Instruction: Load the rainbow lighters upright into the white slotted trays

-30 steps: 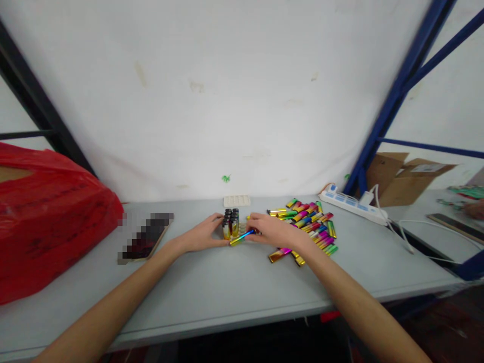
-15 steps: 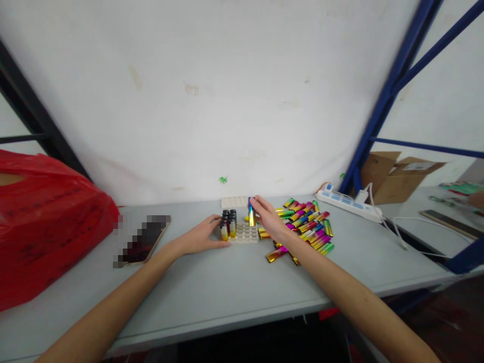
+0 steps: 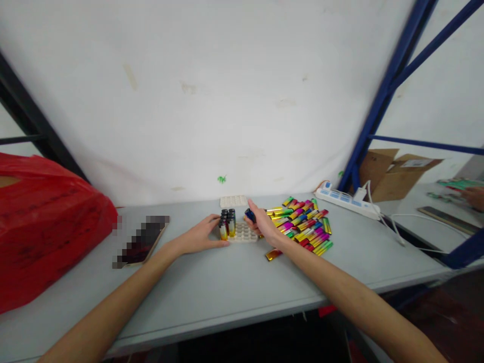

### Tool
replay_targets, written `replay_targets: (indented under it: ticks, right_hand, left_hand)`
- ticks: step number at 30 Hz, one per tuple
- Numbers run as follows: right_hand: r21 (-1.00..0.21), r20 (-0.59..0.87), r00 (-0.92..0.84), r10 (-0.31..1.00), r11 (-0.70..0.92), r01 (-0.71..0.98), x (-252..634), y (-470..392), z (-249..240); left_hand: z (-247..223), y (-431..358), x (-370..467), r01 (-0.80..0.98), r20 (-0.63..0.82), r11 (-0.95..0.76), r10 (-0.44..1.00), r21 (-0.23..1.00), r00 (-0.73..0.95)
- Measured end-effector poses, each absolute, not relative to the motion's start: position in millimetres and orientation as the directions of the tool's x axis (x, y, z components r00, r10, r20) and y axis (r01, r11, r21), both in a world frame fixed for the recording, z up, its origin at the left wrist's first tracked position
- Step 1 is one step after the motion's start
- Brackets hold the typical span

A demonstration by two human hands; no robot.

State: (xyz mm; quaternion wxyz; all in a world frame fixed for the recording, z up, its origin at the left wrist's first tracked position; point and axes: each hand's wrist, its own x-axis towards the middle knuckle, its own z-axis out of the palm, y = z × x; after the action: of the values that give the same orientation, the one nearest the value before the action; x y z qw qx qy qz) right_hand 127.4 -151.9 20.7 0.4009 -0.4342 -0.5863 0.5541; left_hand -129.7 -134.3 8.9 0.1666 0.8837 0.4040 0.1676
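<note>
A pale tray [image 3: 245, 233] with rows of small holes lies on the table in front of me. Several lighters [image 3: 227, 223] with dark tops and yellowish lower ends stand upright at its left end. Around that end is my left hand [image 3: 200, 234], thumb along the front and fingers behind, holding the tray. Above the tray's right part, my right hand [image 3: 264, 224] is closed round a shiny lighter [image 3: 250, 215]; its dark blue end shows, and the fingers hide most of the rest. Just right of this hand lies a pile of shiny multicoloured lighters [image 3: 308, 222].
Behind sits a second pale tray [image 3: 233, 201]. A partly pixelated phone [image 3: 151, 241] and a red plastic bag [image 3: 49, 227] are at left. To the right are a power strip [image 3: 346, 202], a cardboard box [image 3: 397, 176], a blue frame [image 3: 372, 116] and another person's hand [image 3: 474, 197].
The lighter in my right hand was upright with its blue and gold side showing; now it is tilted, with its dark blue end towards me. My left hand stays at the tray.
</note>
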Motion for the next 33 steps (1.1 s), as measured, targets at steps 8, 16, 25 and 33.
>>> replay_targets:
  ticks: [8,16,25,33]
  right_hand:
    - [-0.95,0.046,-0.193,0.98,0.102,0.294,119.7,-151.6,12.3]
    - [-0.914,0.212,-0.243,0.947,0.28,0.293,127.5,-149.7,16.3]
    - [-0.387,0.545,-0.455,0.704,0.693,0.608,134.5,-162.2,29.9]
    - [-0.53,0.487,-0.454,0.746,0.666,0.525,132.4,-164.4,30.8]
  left_hand:
    - [7.7,-133.2,-130.6,0.658,0.165,-0.625,0.766,0.419,0.622]
    - [9.5,-134.9,-129.7,0.644,0.185,-0.624,0.766,0.443,0.615]
    - [8.9,-135.7,-129.2,0.629,0.189,-0.631,0.758,0.453,0.624]
    - [9.6,-136.5,-129.4,0.625,0.194,-0.631,0.758,0.46,0.623]
